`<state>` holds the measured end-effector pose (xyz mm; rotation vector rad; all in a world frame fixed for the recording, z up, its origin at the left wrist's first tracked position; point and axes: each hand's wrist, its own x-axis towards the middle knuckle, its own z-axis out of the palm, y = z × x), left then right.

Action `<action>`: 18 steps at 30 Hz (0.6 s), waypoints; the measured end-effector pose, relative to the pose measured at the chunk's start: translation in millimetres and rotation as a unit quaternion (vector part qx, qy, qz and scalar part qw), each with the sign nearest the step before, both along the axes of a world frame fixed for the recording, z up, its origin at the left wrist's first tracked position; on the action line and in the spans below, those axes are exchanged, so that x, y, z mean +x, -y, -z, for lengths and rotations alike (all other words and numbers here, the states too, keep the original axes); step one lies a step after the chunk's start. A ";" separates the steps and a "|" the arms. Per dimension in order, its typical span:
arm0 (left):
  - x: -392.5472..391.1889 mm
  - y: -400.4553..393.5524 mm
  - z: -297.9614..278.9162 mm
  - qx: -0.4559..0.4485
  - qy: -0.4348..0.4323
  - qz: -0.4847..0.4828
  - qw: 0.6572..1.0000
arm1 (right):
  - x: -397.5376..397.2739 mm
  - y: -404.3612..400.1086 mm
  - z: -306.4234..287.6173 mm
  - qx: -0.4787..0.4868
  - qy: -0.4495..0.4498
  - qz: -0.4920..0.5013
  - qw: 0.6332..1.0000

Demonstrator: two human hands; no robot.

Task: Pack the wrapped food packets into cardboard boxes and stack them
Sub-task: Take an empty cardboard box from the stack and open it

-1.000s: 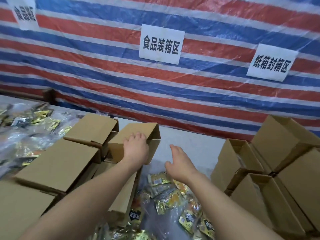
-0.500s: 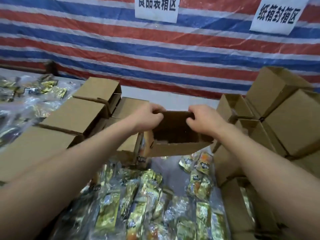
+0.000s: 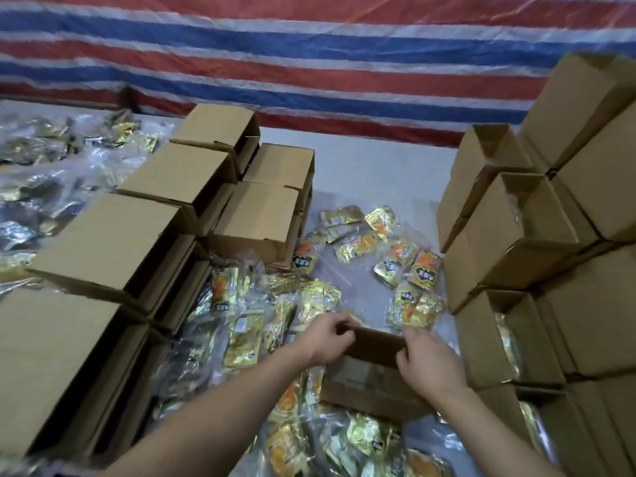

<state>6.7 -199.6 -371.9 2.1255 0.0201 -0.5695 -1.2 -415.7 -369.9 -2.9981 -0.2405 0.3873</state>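
Observation:
An open cardboard box (image 3: pixel 370 380) sits low in the middle, on top of the spread of gold foil food packets (image 3: pixel 406 263). My left hand (image 3: pixel 327 339) grips the box's far left corner, fingers curled over the rim. At the far right corner my right hand (image 3: pixel 425 361) holds the same rim. The box's inside looks empty. More packets (image 3: pixel 241 335) lie under and around it, some in clear plastic bags.
Empty boxes (image 3: pixel 179 173) stand stacked on the left, openings facing right. On the right, open-topped boxes (image 3: pixel 509 215) form a taller stack; some hold packets. Further packets (image 3: pixel 41 187) cover the far left. A striped tarp (image 3: pixel 309 63) hangs behind the grey table (image 3: pixel 378 166).
My left hand took a box from the left stack, my right hand joined it, and both brought it toward me and down onto the packets. The camera tilted downward.

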 end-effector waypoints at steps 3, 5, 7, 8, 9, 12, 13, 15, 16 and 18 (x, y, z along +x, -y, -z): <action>3.3 -2.5 0.8 0.021 0.015 0.012 1.000 | 3.9 -2.7 -2.4 0.019 0.005 0.003 1.000; 4.9 -5.8 -2.6 0.032 0.015 0.014 0.999 | 5.5 -4.2 -3.3 0.025 0.012 -0.005 1.000; 7.5 -7.9 -4.6 0.036 0.023 0.016 0.999 | 6.8 -4.0 -4.1 0.035 0.018 -0.008 0.999; 8.8 -7.8 -5.4 0.032 0.029 0.014 0.999 | 7.8 -3.2 -4.2 0.039 0.017 -0.009 0.999; 9.7 -7.2 -6.7 0.023 0.033 0.007 0.999 | 9.1 -2.4 -4.7 0.037 0.017 -0.011 0.999; 7.9 -4.7 -9.9 -0.005 0.029 -0.019 0.999 | 11.5 -1.7 -8.0 0.023 0.019 -0.019 0.999; 6.4 -4.1 -10.3 0.002 0.032 -0.018 0.999 | 11.5 -1.4 -9.3 0.021 0.019 -0.023 0.999; 4.0 -3.1 -12.3 0.042 0.061 -0.006 0.997 | 11.4 -1.0 -12.4 0.020 0.014 -0.032 0.999; 3.2 -2.2 -14.8 0.068 0.091 0.001 0.994 | 11.6 -0.6 -14.1 0.023 0.013 -0.035 0.999; 0.7 1.6 -22.2 0.112 0.180 0.018 0.977 | 13.4 -0.6 -17.8 0.041 0.008 -0.037 0.998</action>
